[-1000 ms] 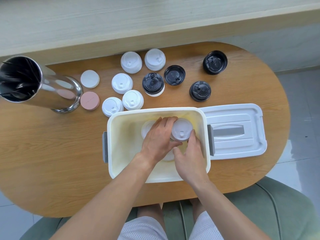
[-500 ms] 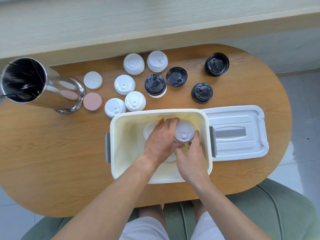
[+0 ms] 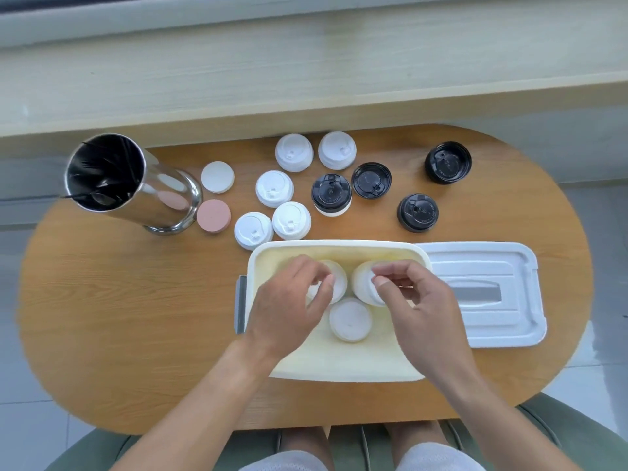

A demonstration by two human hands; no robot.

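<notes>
Oval wooden surface (image 3: 119, 317) carries a cream rectangular plastic bin (image 3: 339, 244) at its 6 o'clock edge. The bin's white plastic lid (image 3: 475, 263) lies flat at the bin's 3 o'clock, and a polished steel canister (image 3: 163, 195) stands at 10 o'clock.

Inside the bin stand three white-lidded paper cups (image 3: 350, 319). The left hand (image 3: 289, 307) is over the 11 o'clock cup and the right hand (image 3: 421, 307) over the 1 o'clock cup. Both sets of fingers (image 3: 307, 266) are half curled at the lids; I cannot tell whether they are pinching or have let go.

This looks like the packing step: cups are being seated side by side in the bin. Next, I judge, a hand reaches to 12 o'clock for another of the loose white-lidded cups (image 3: 291, 220) and sets it upright in the free space.
</notes>
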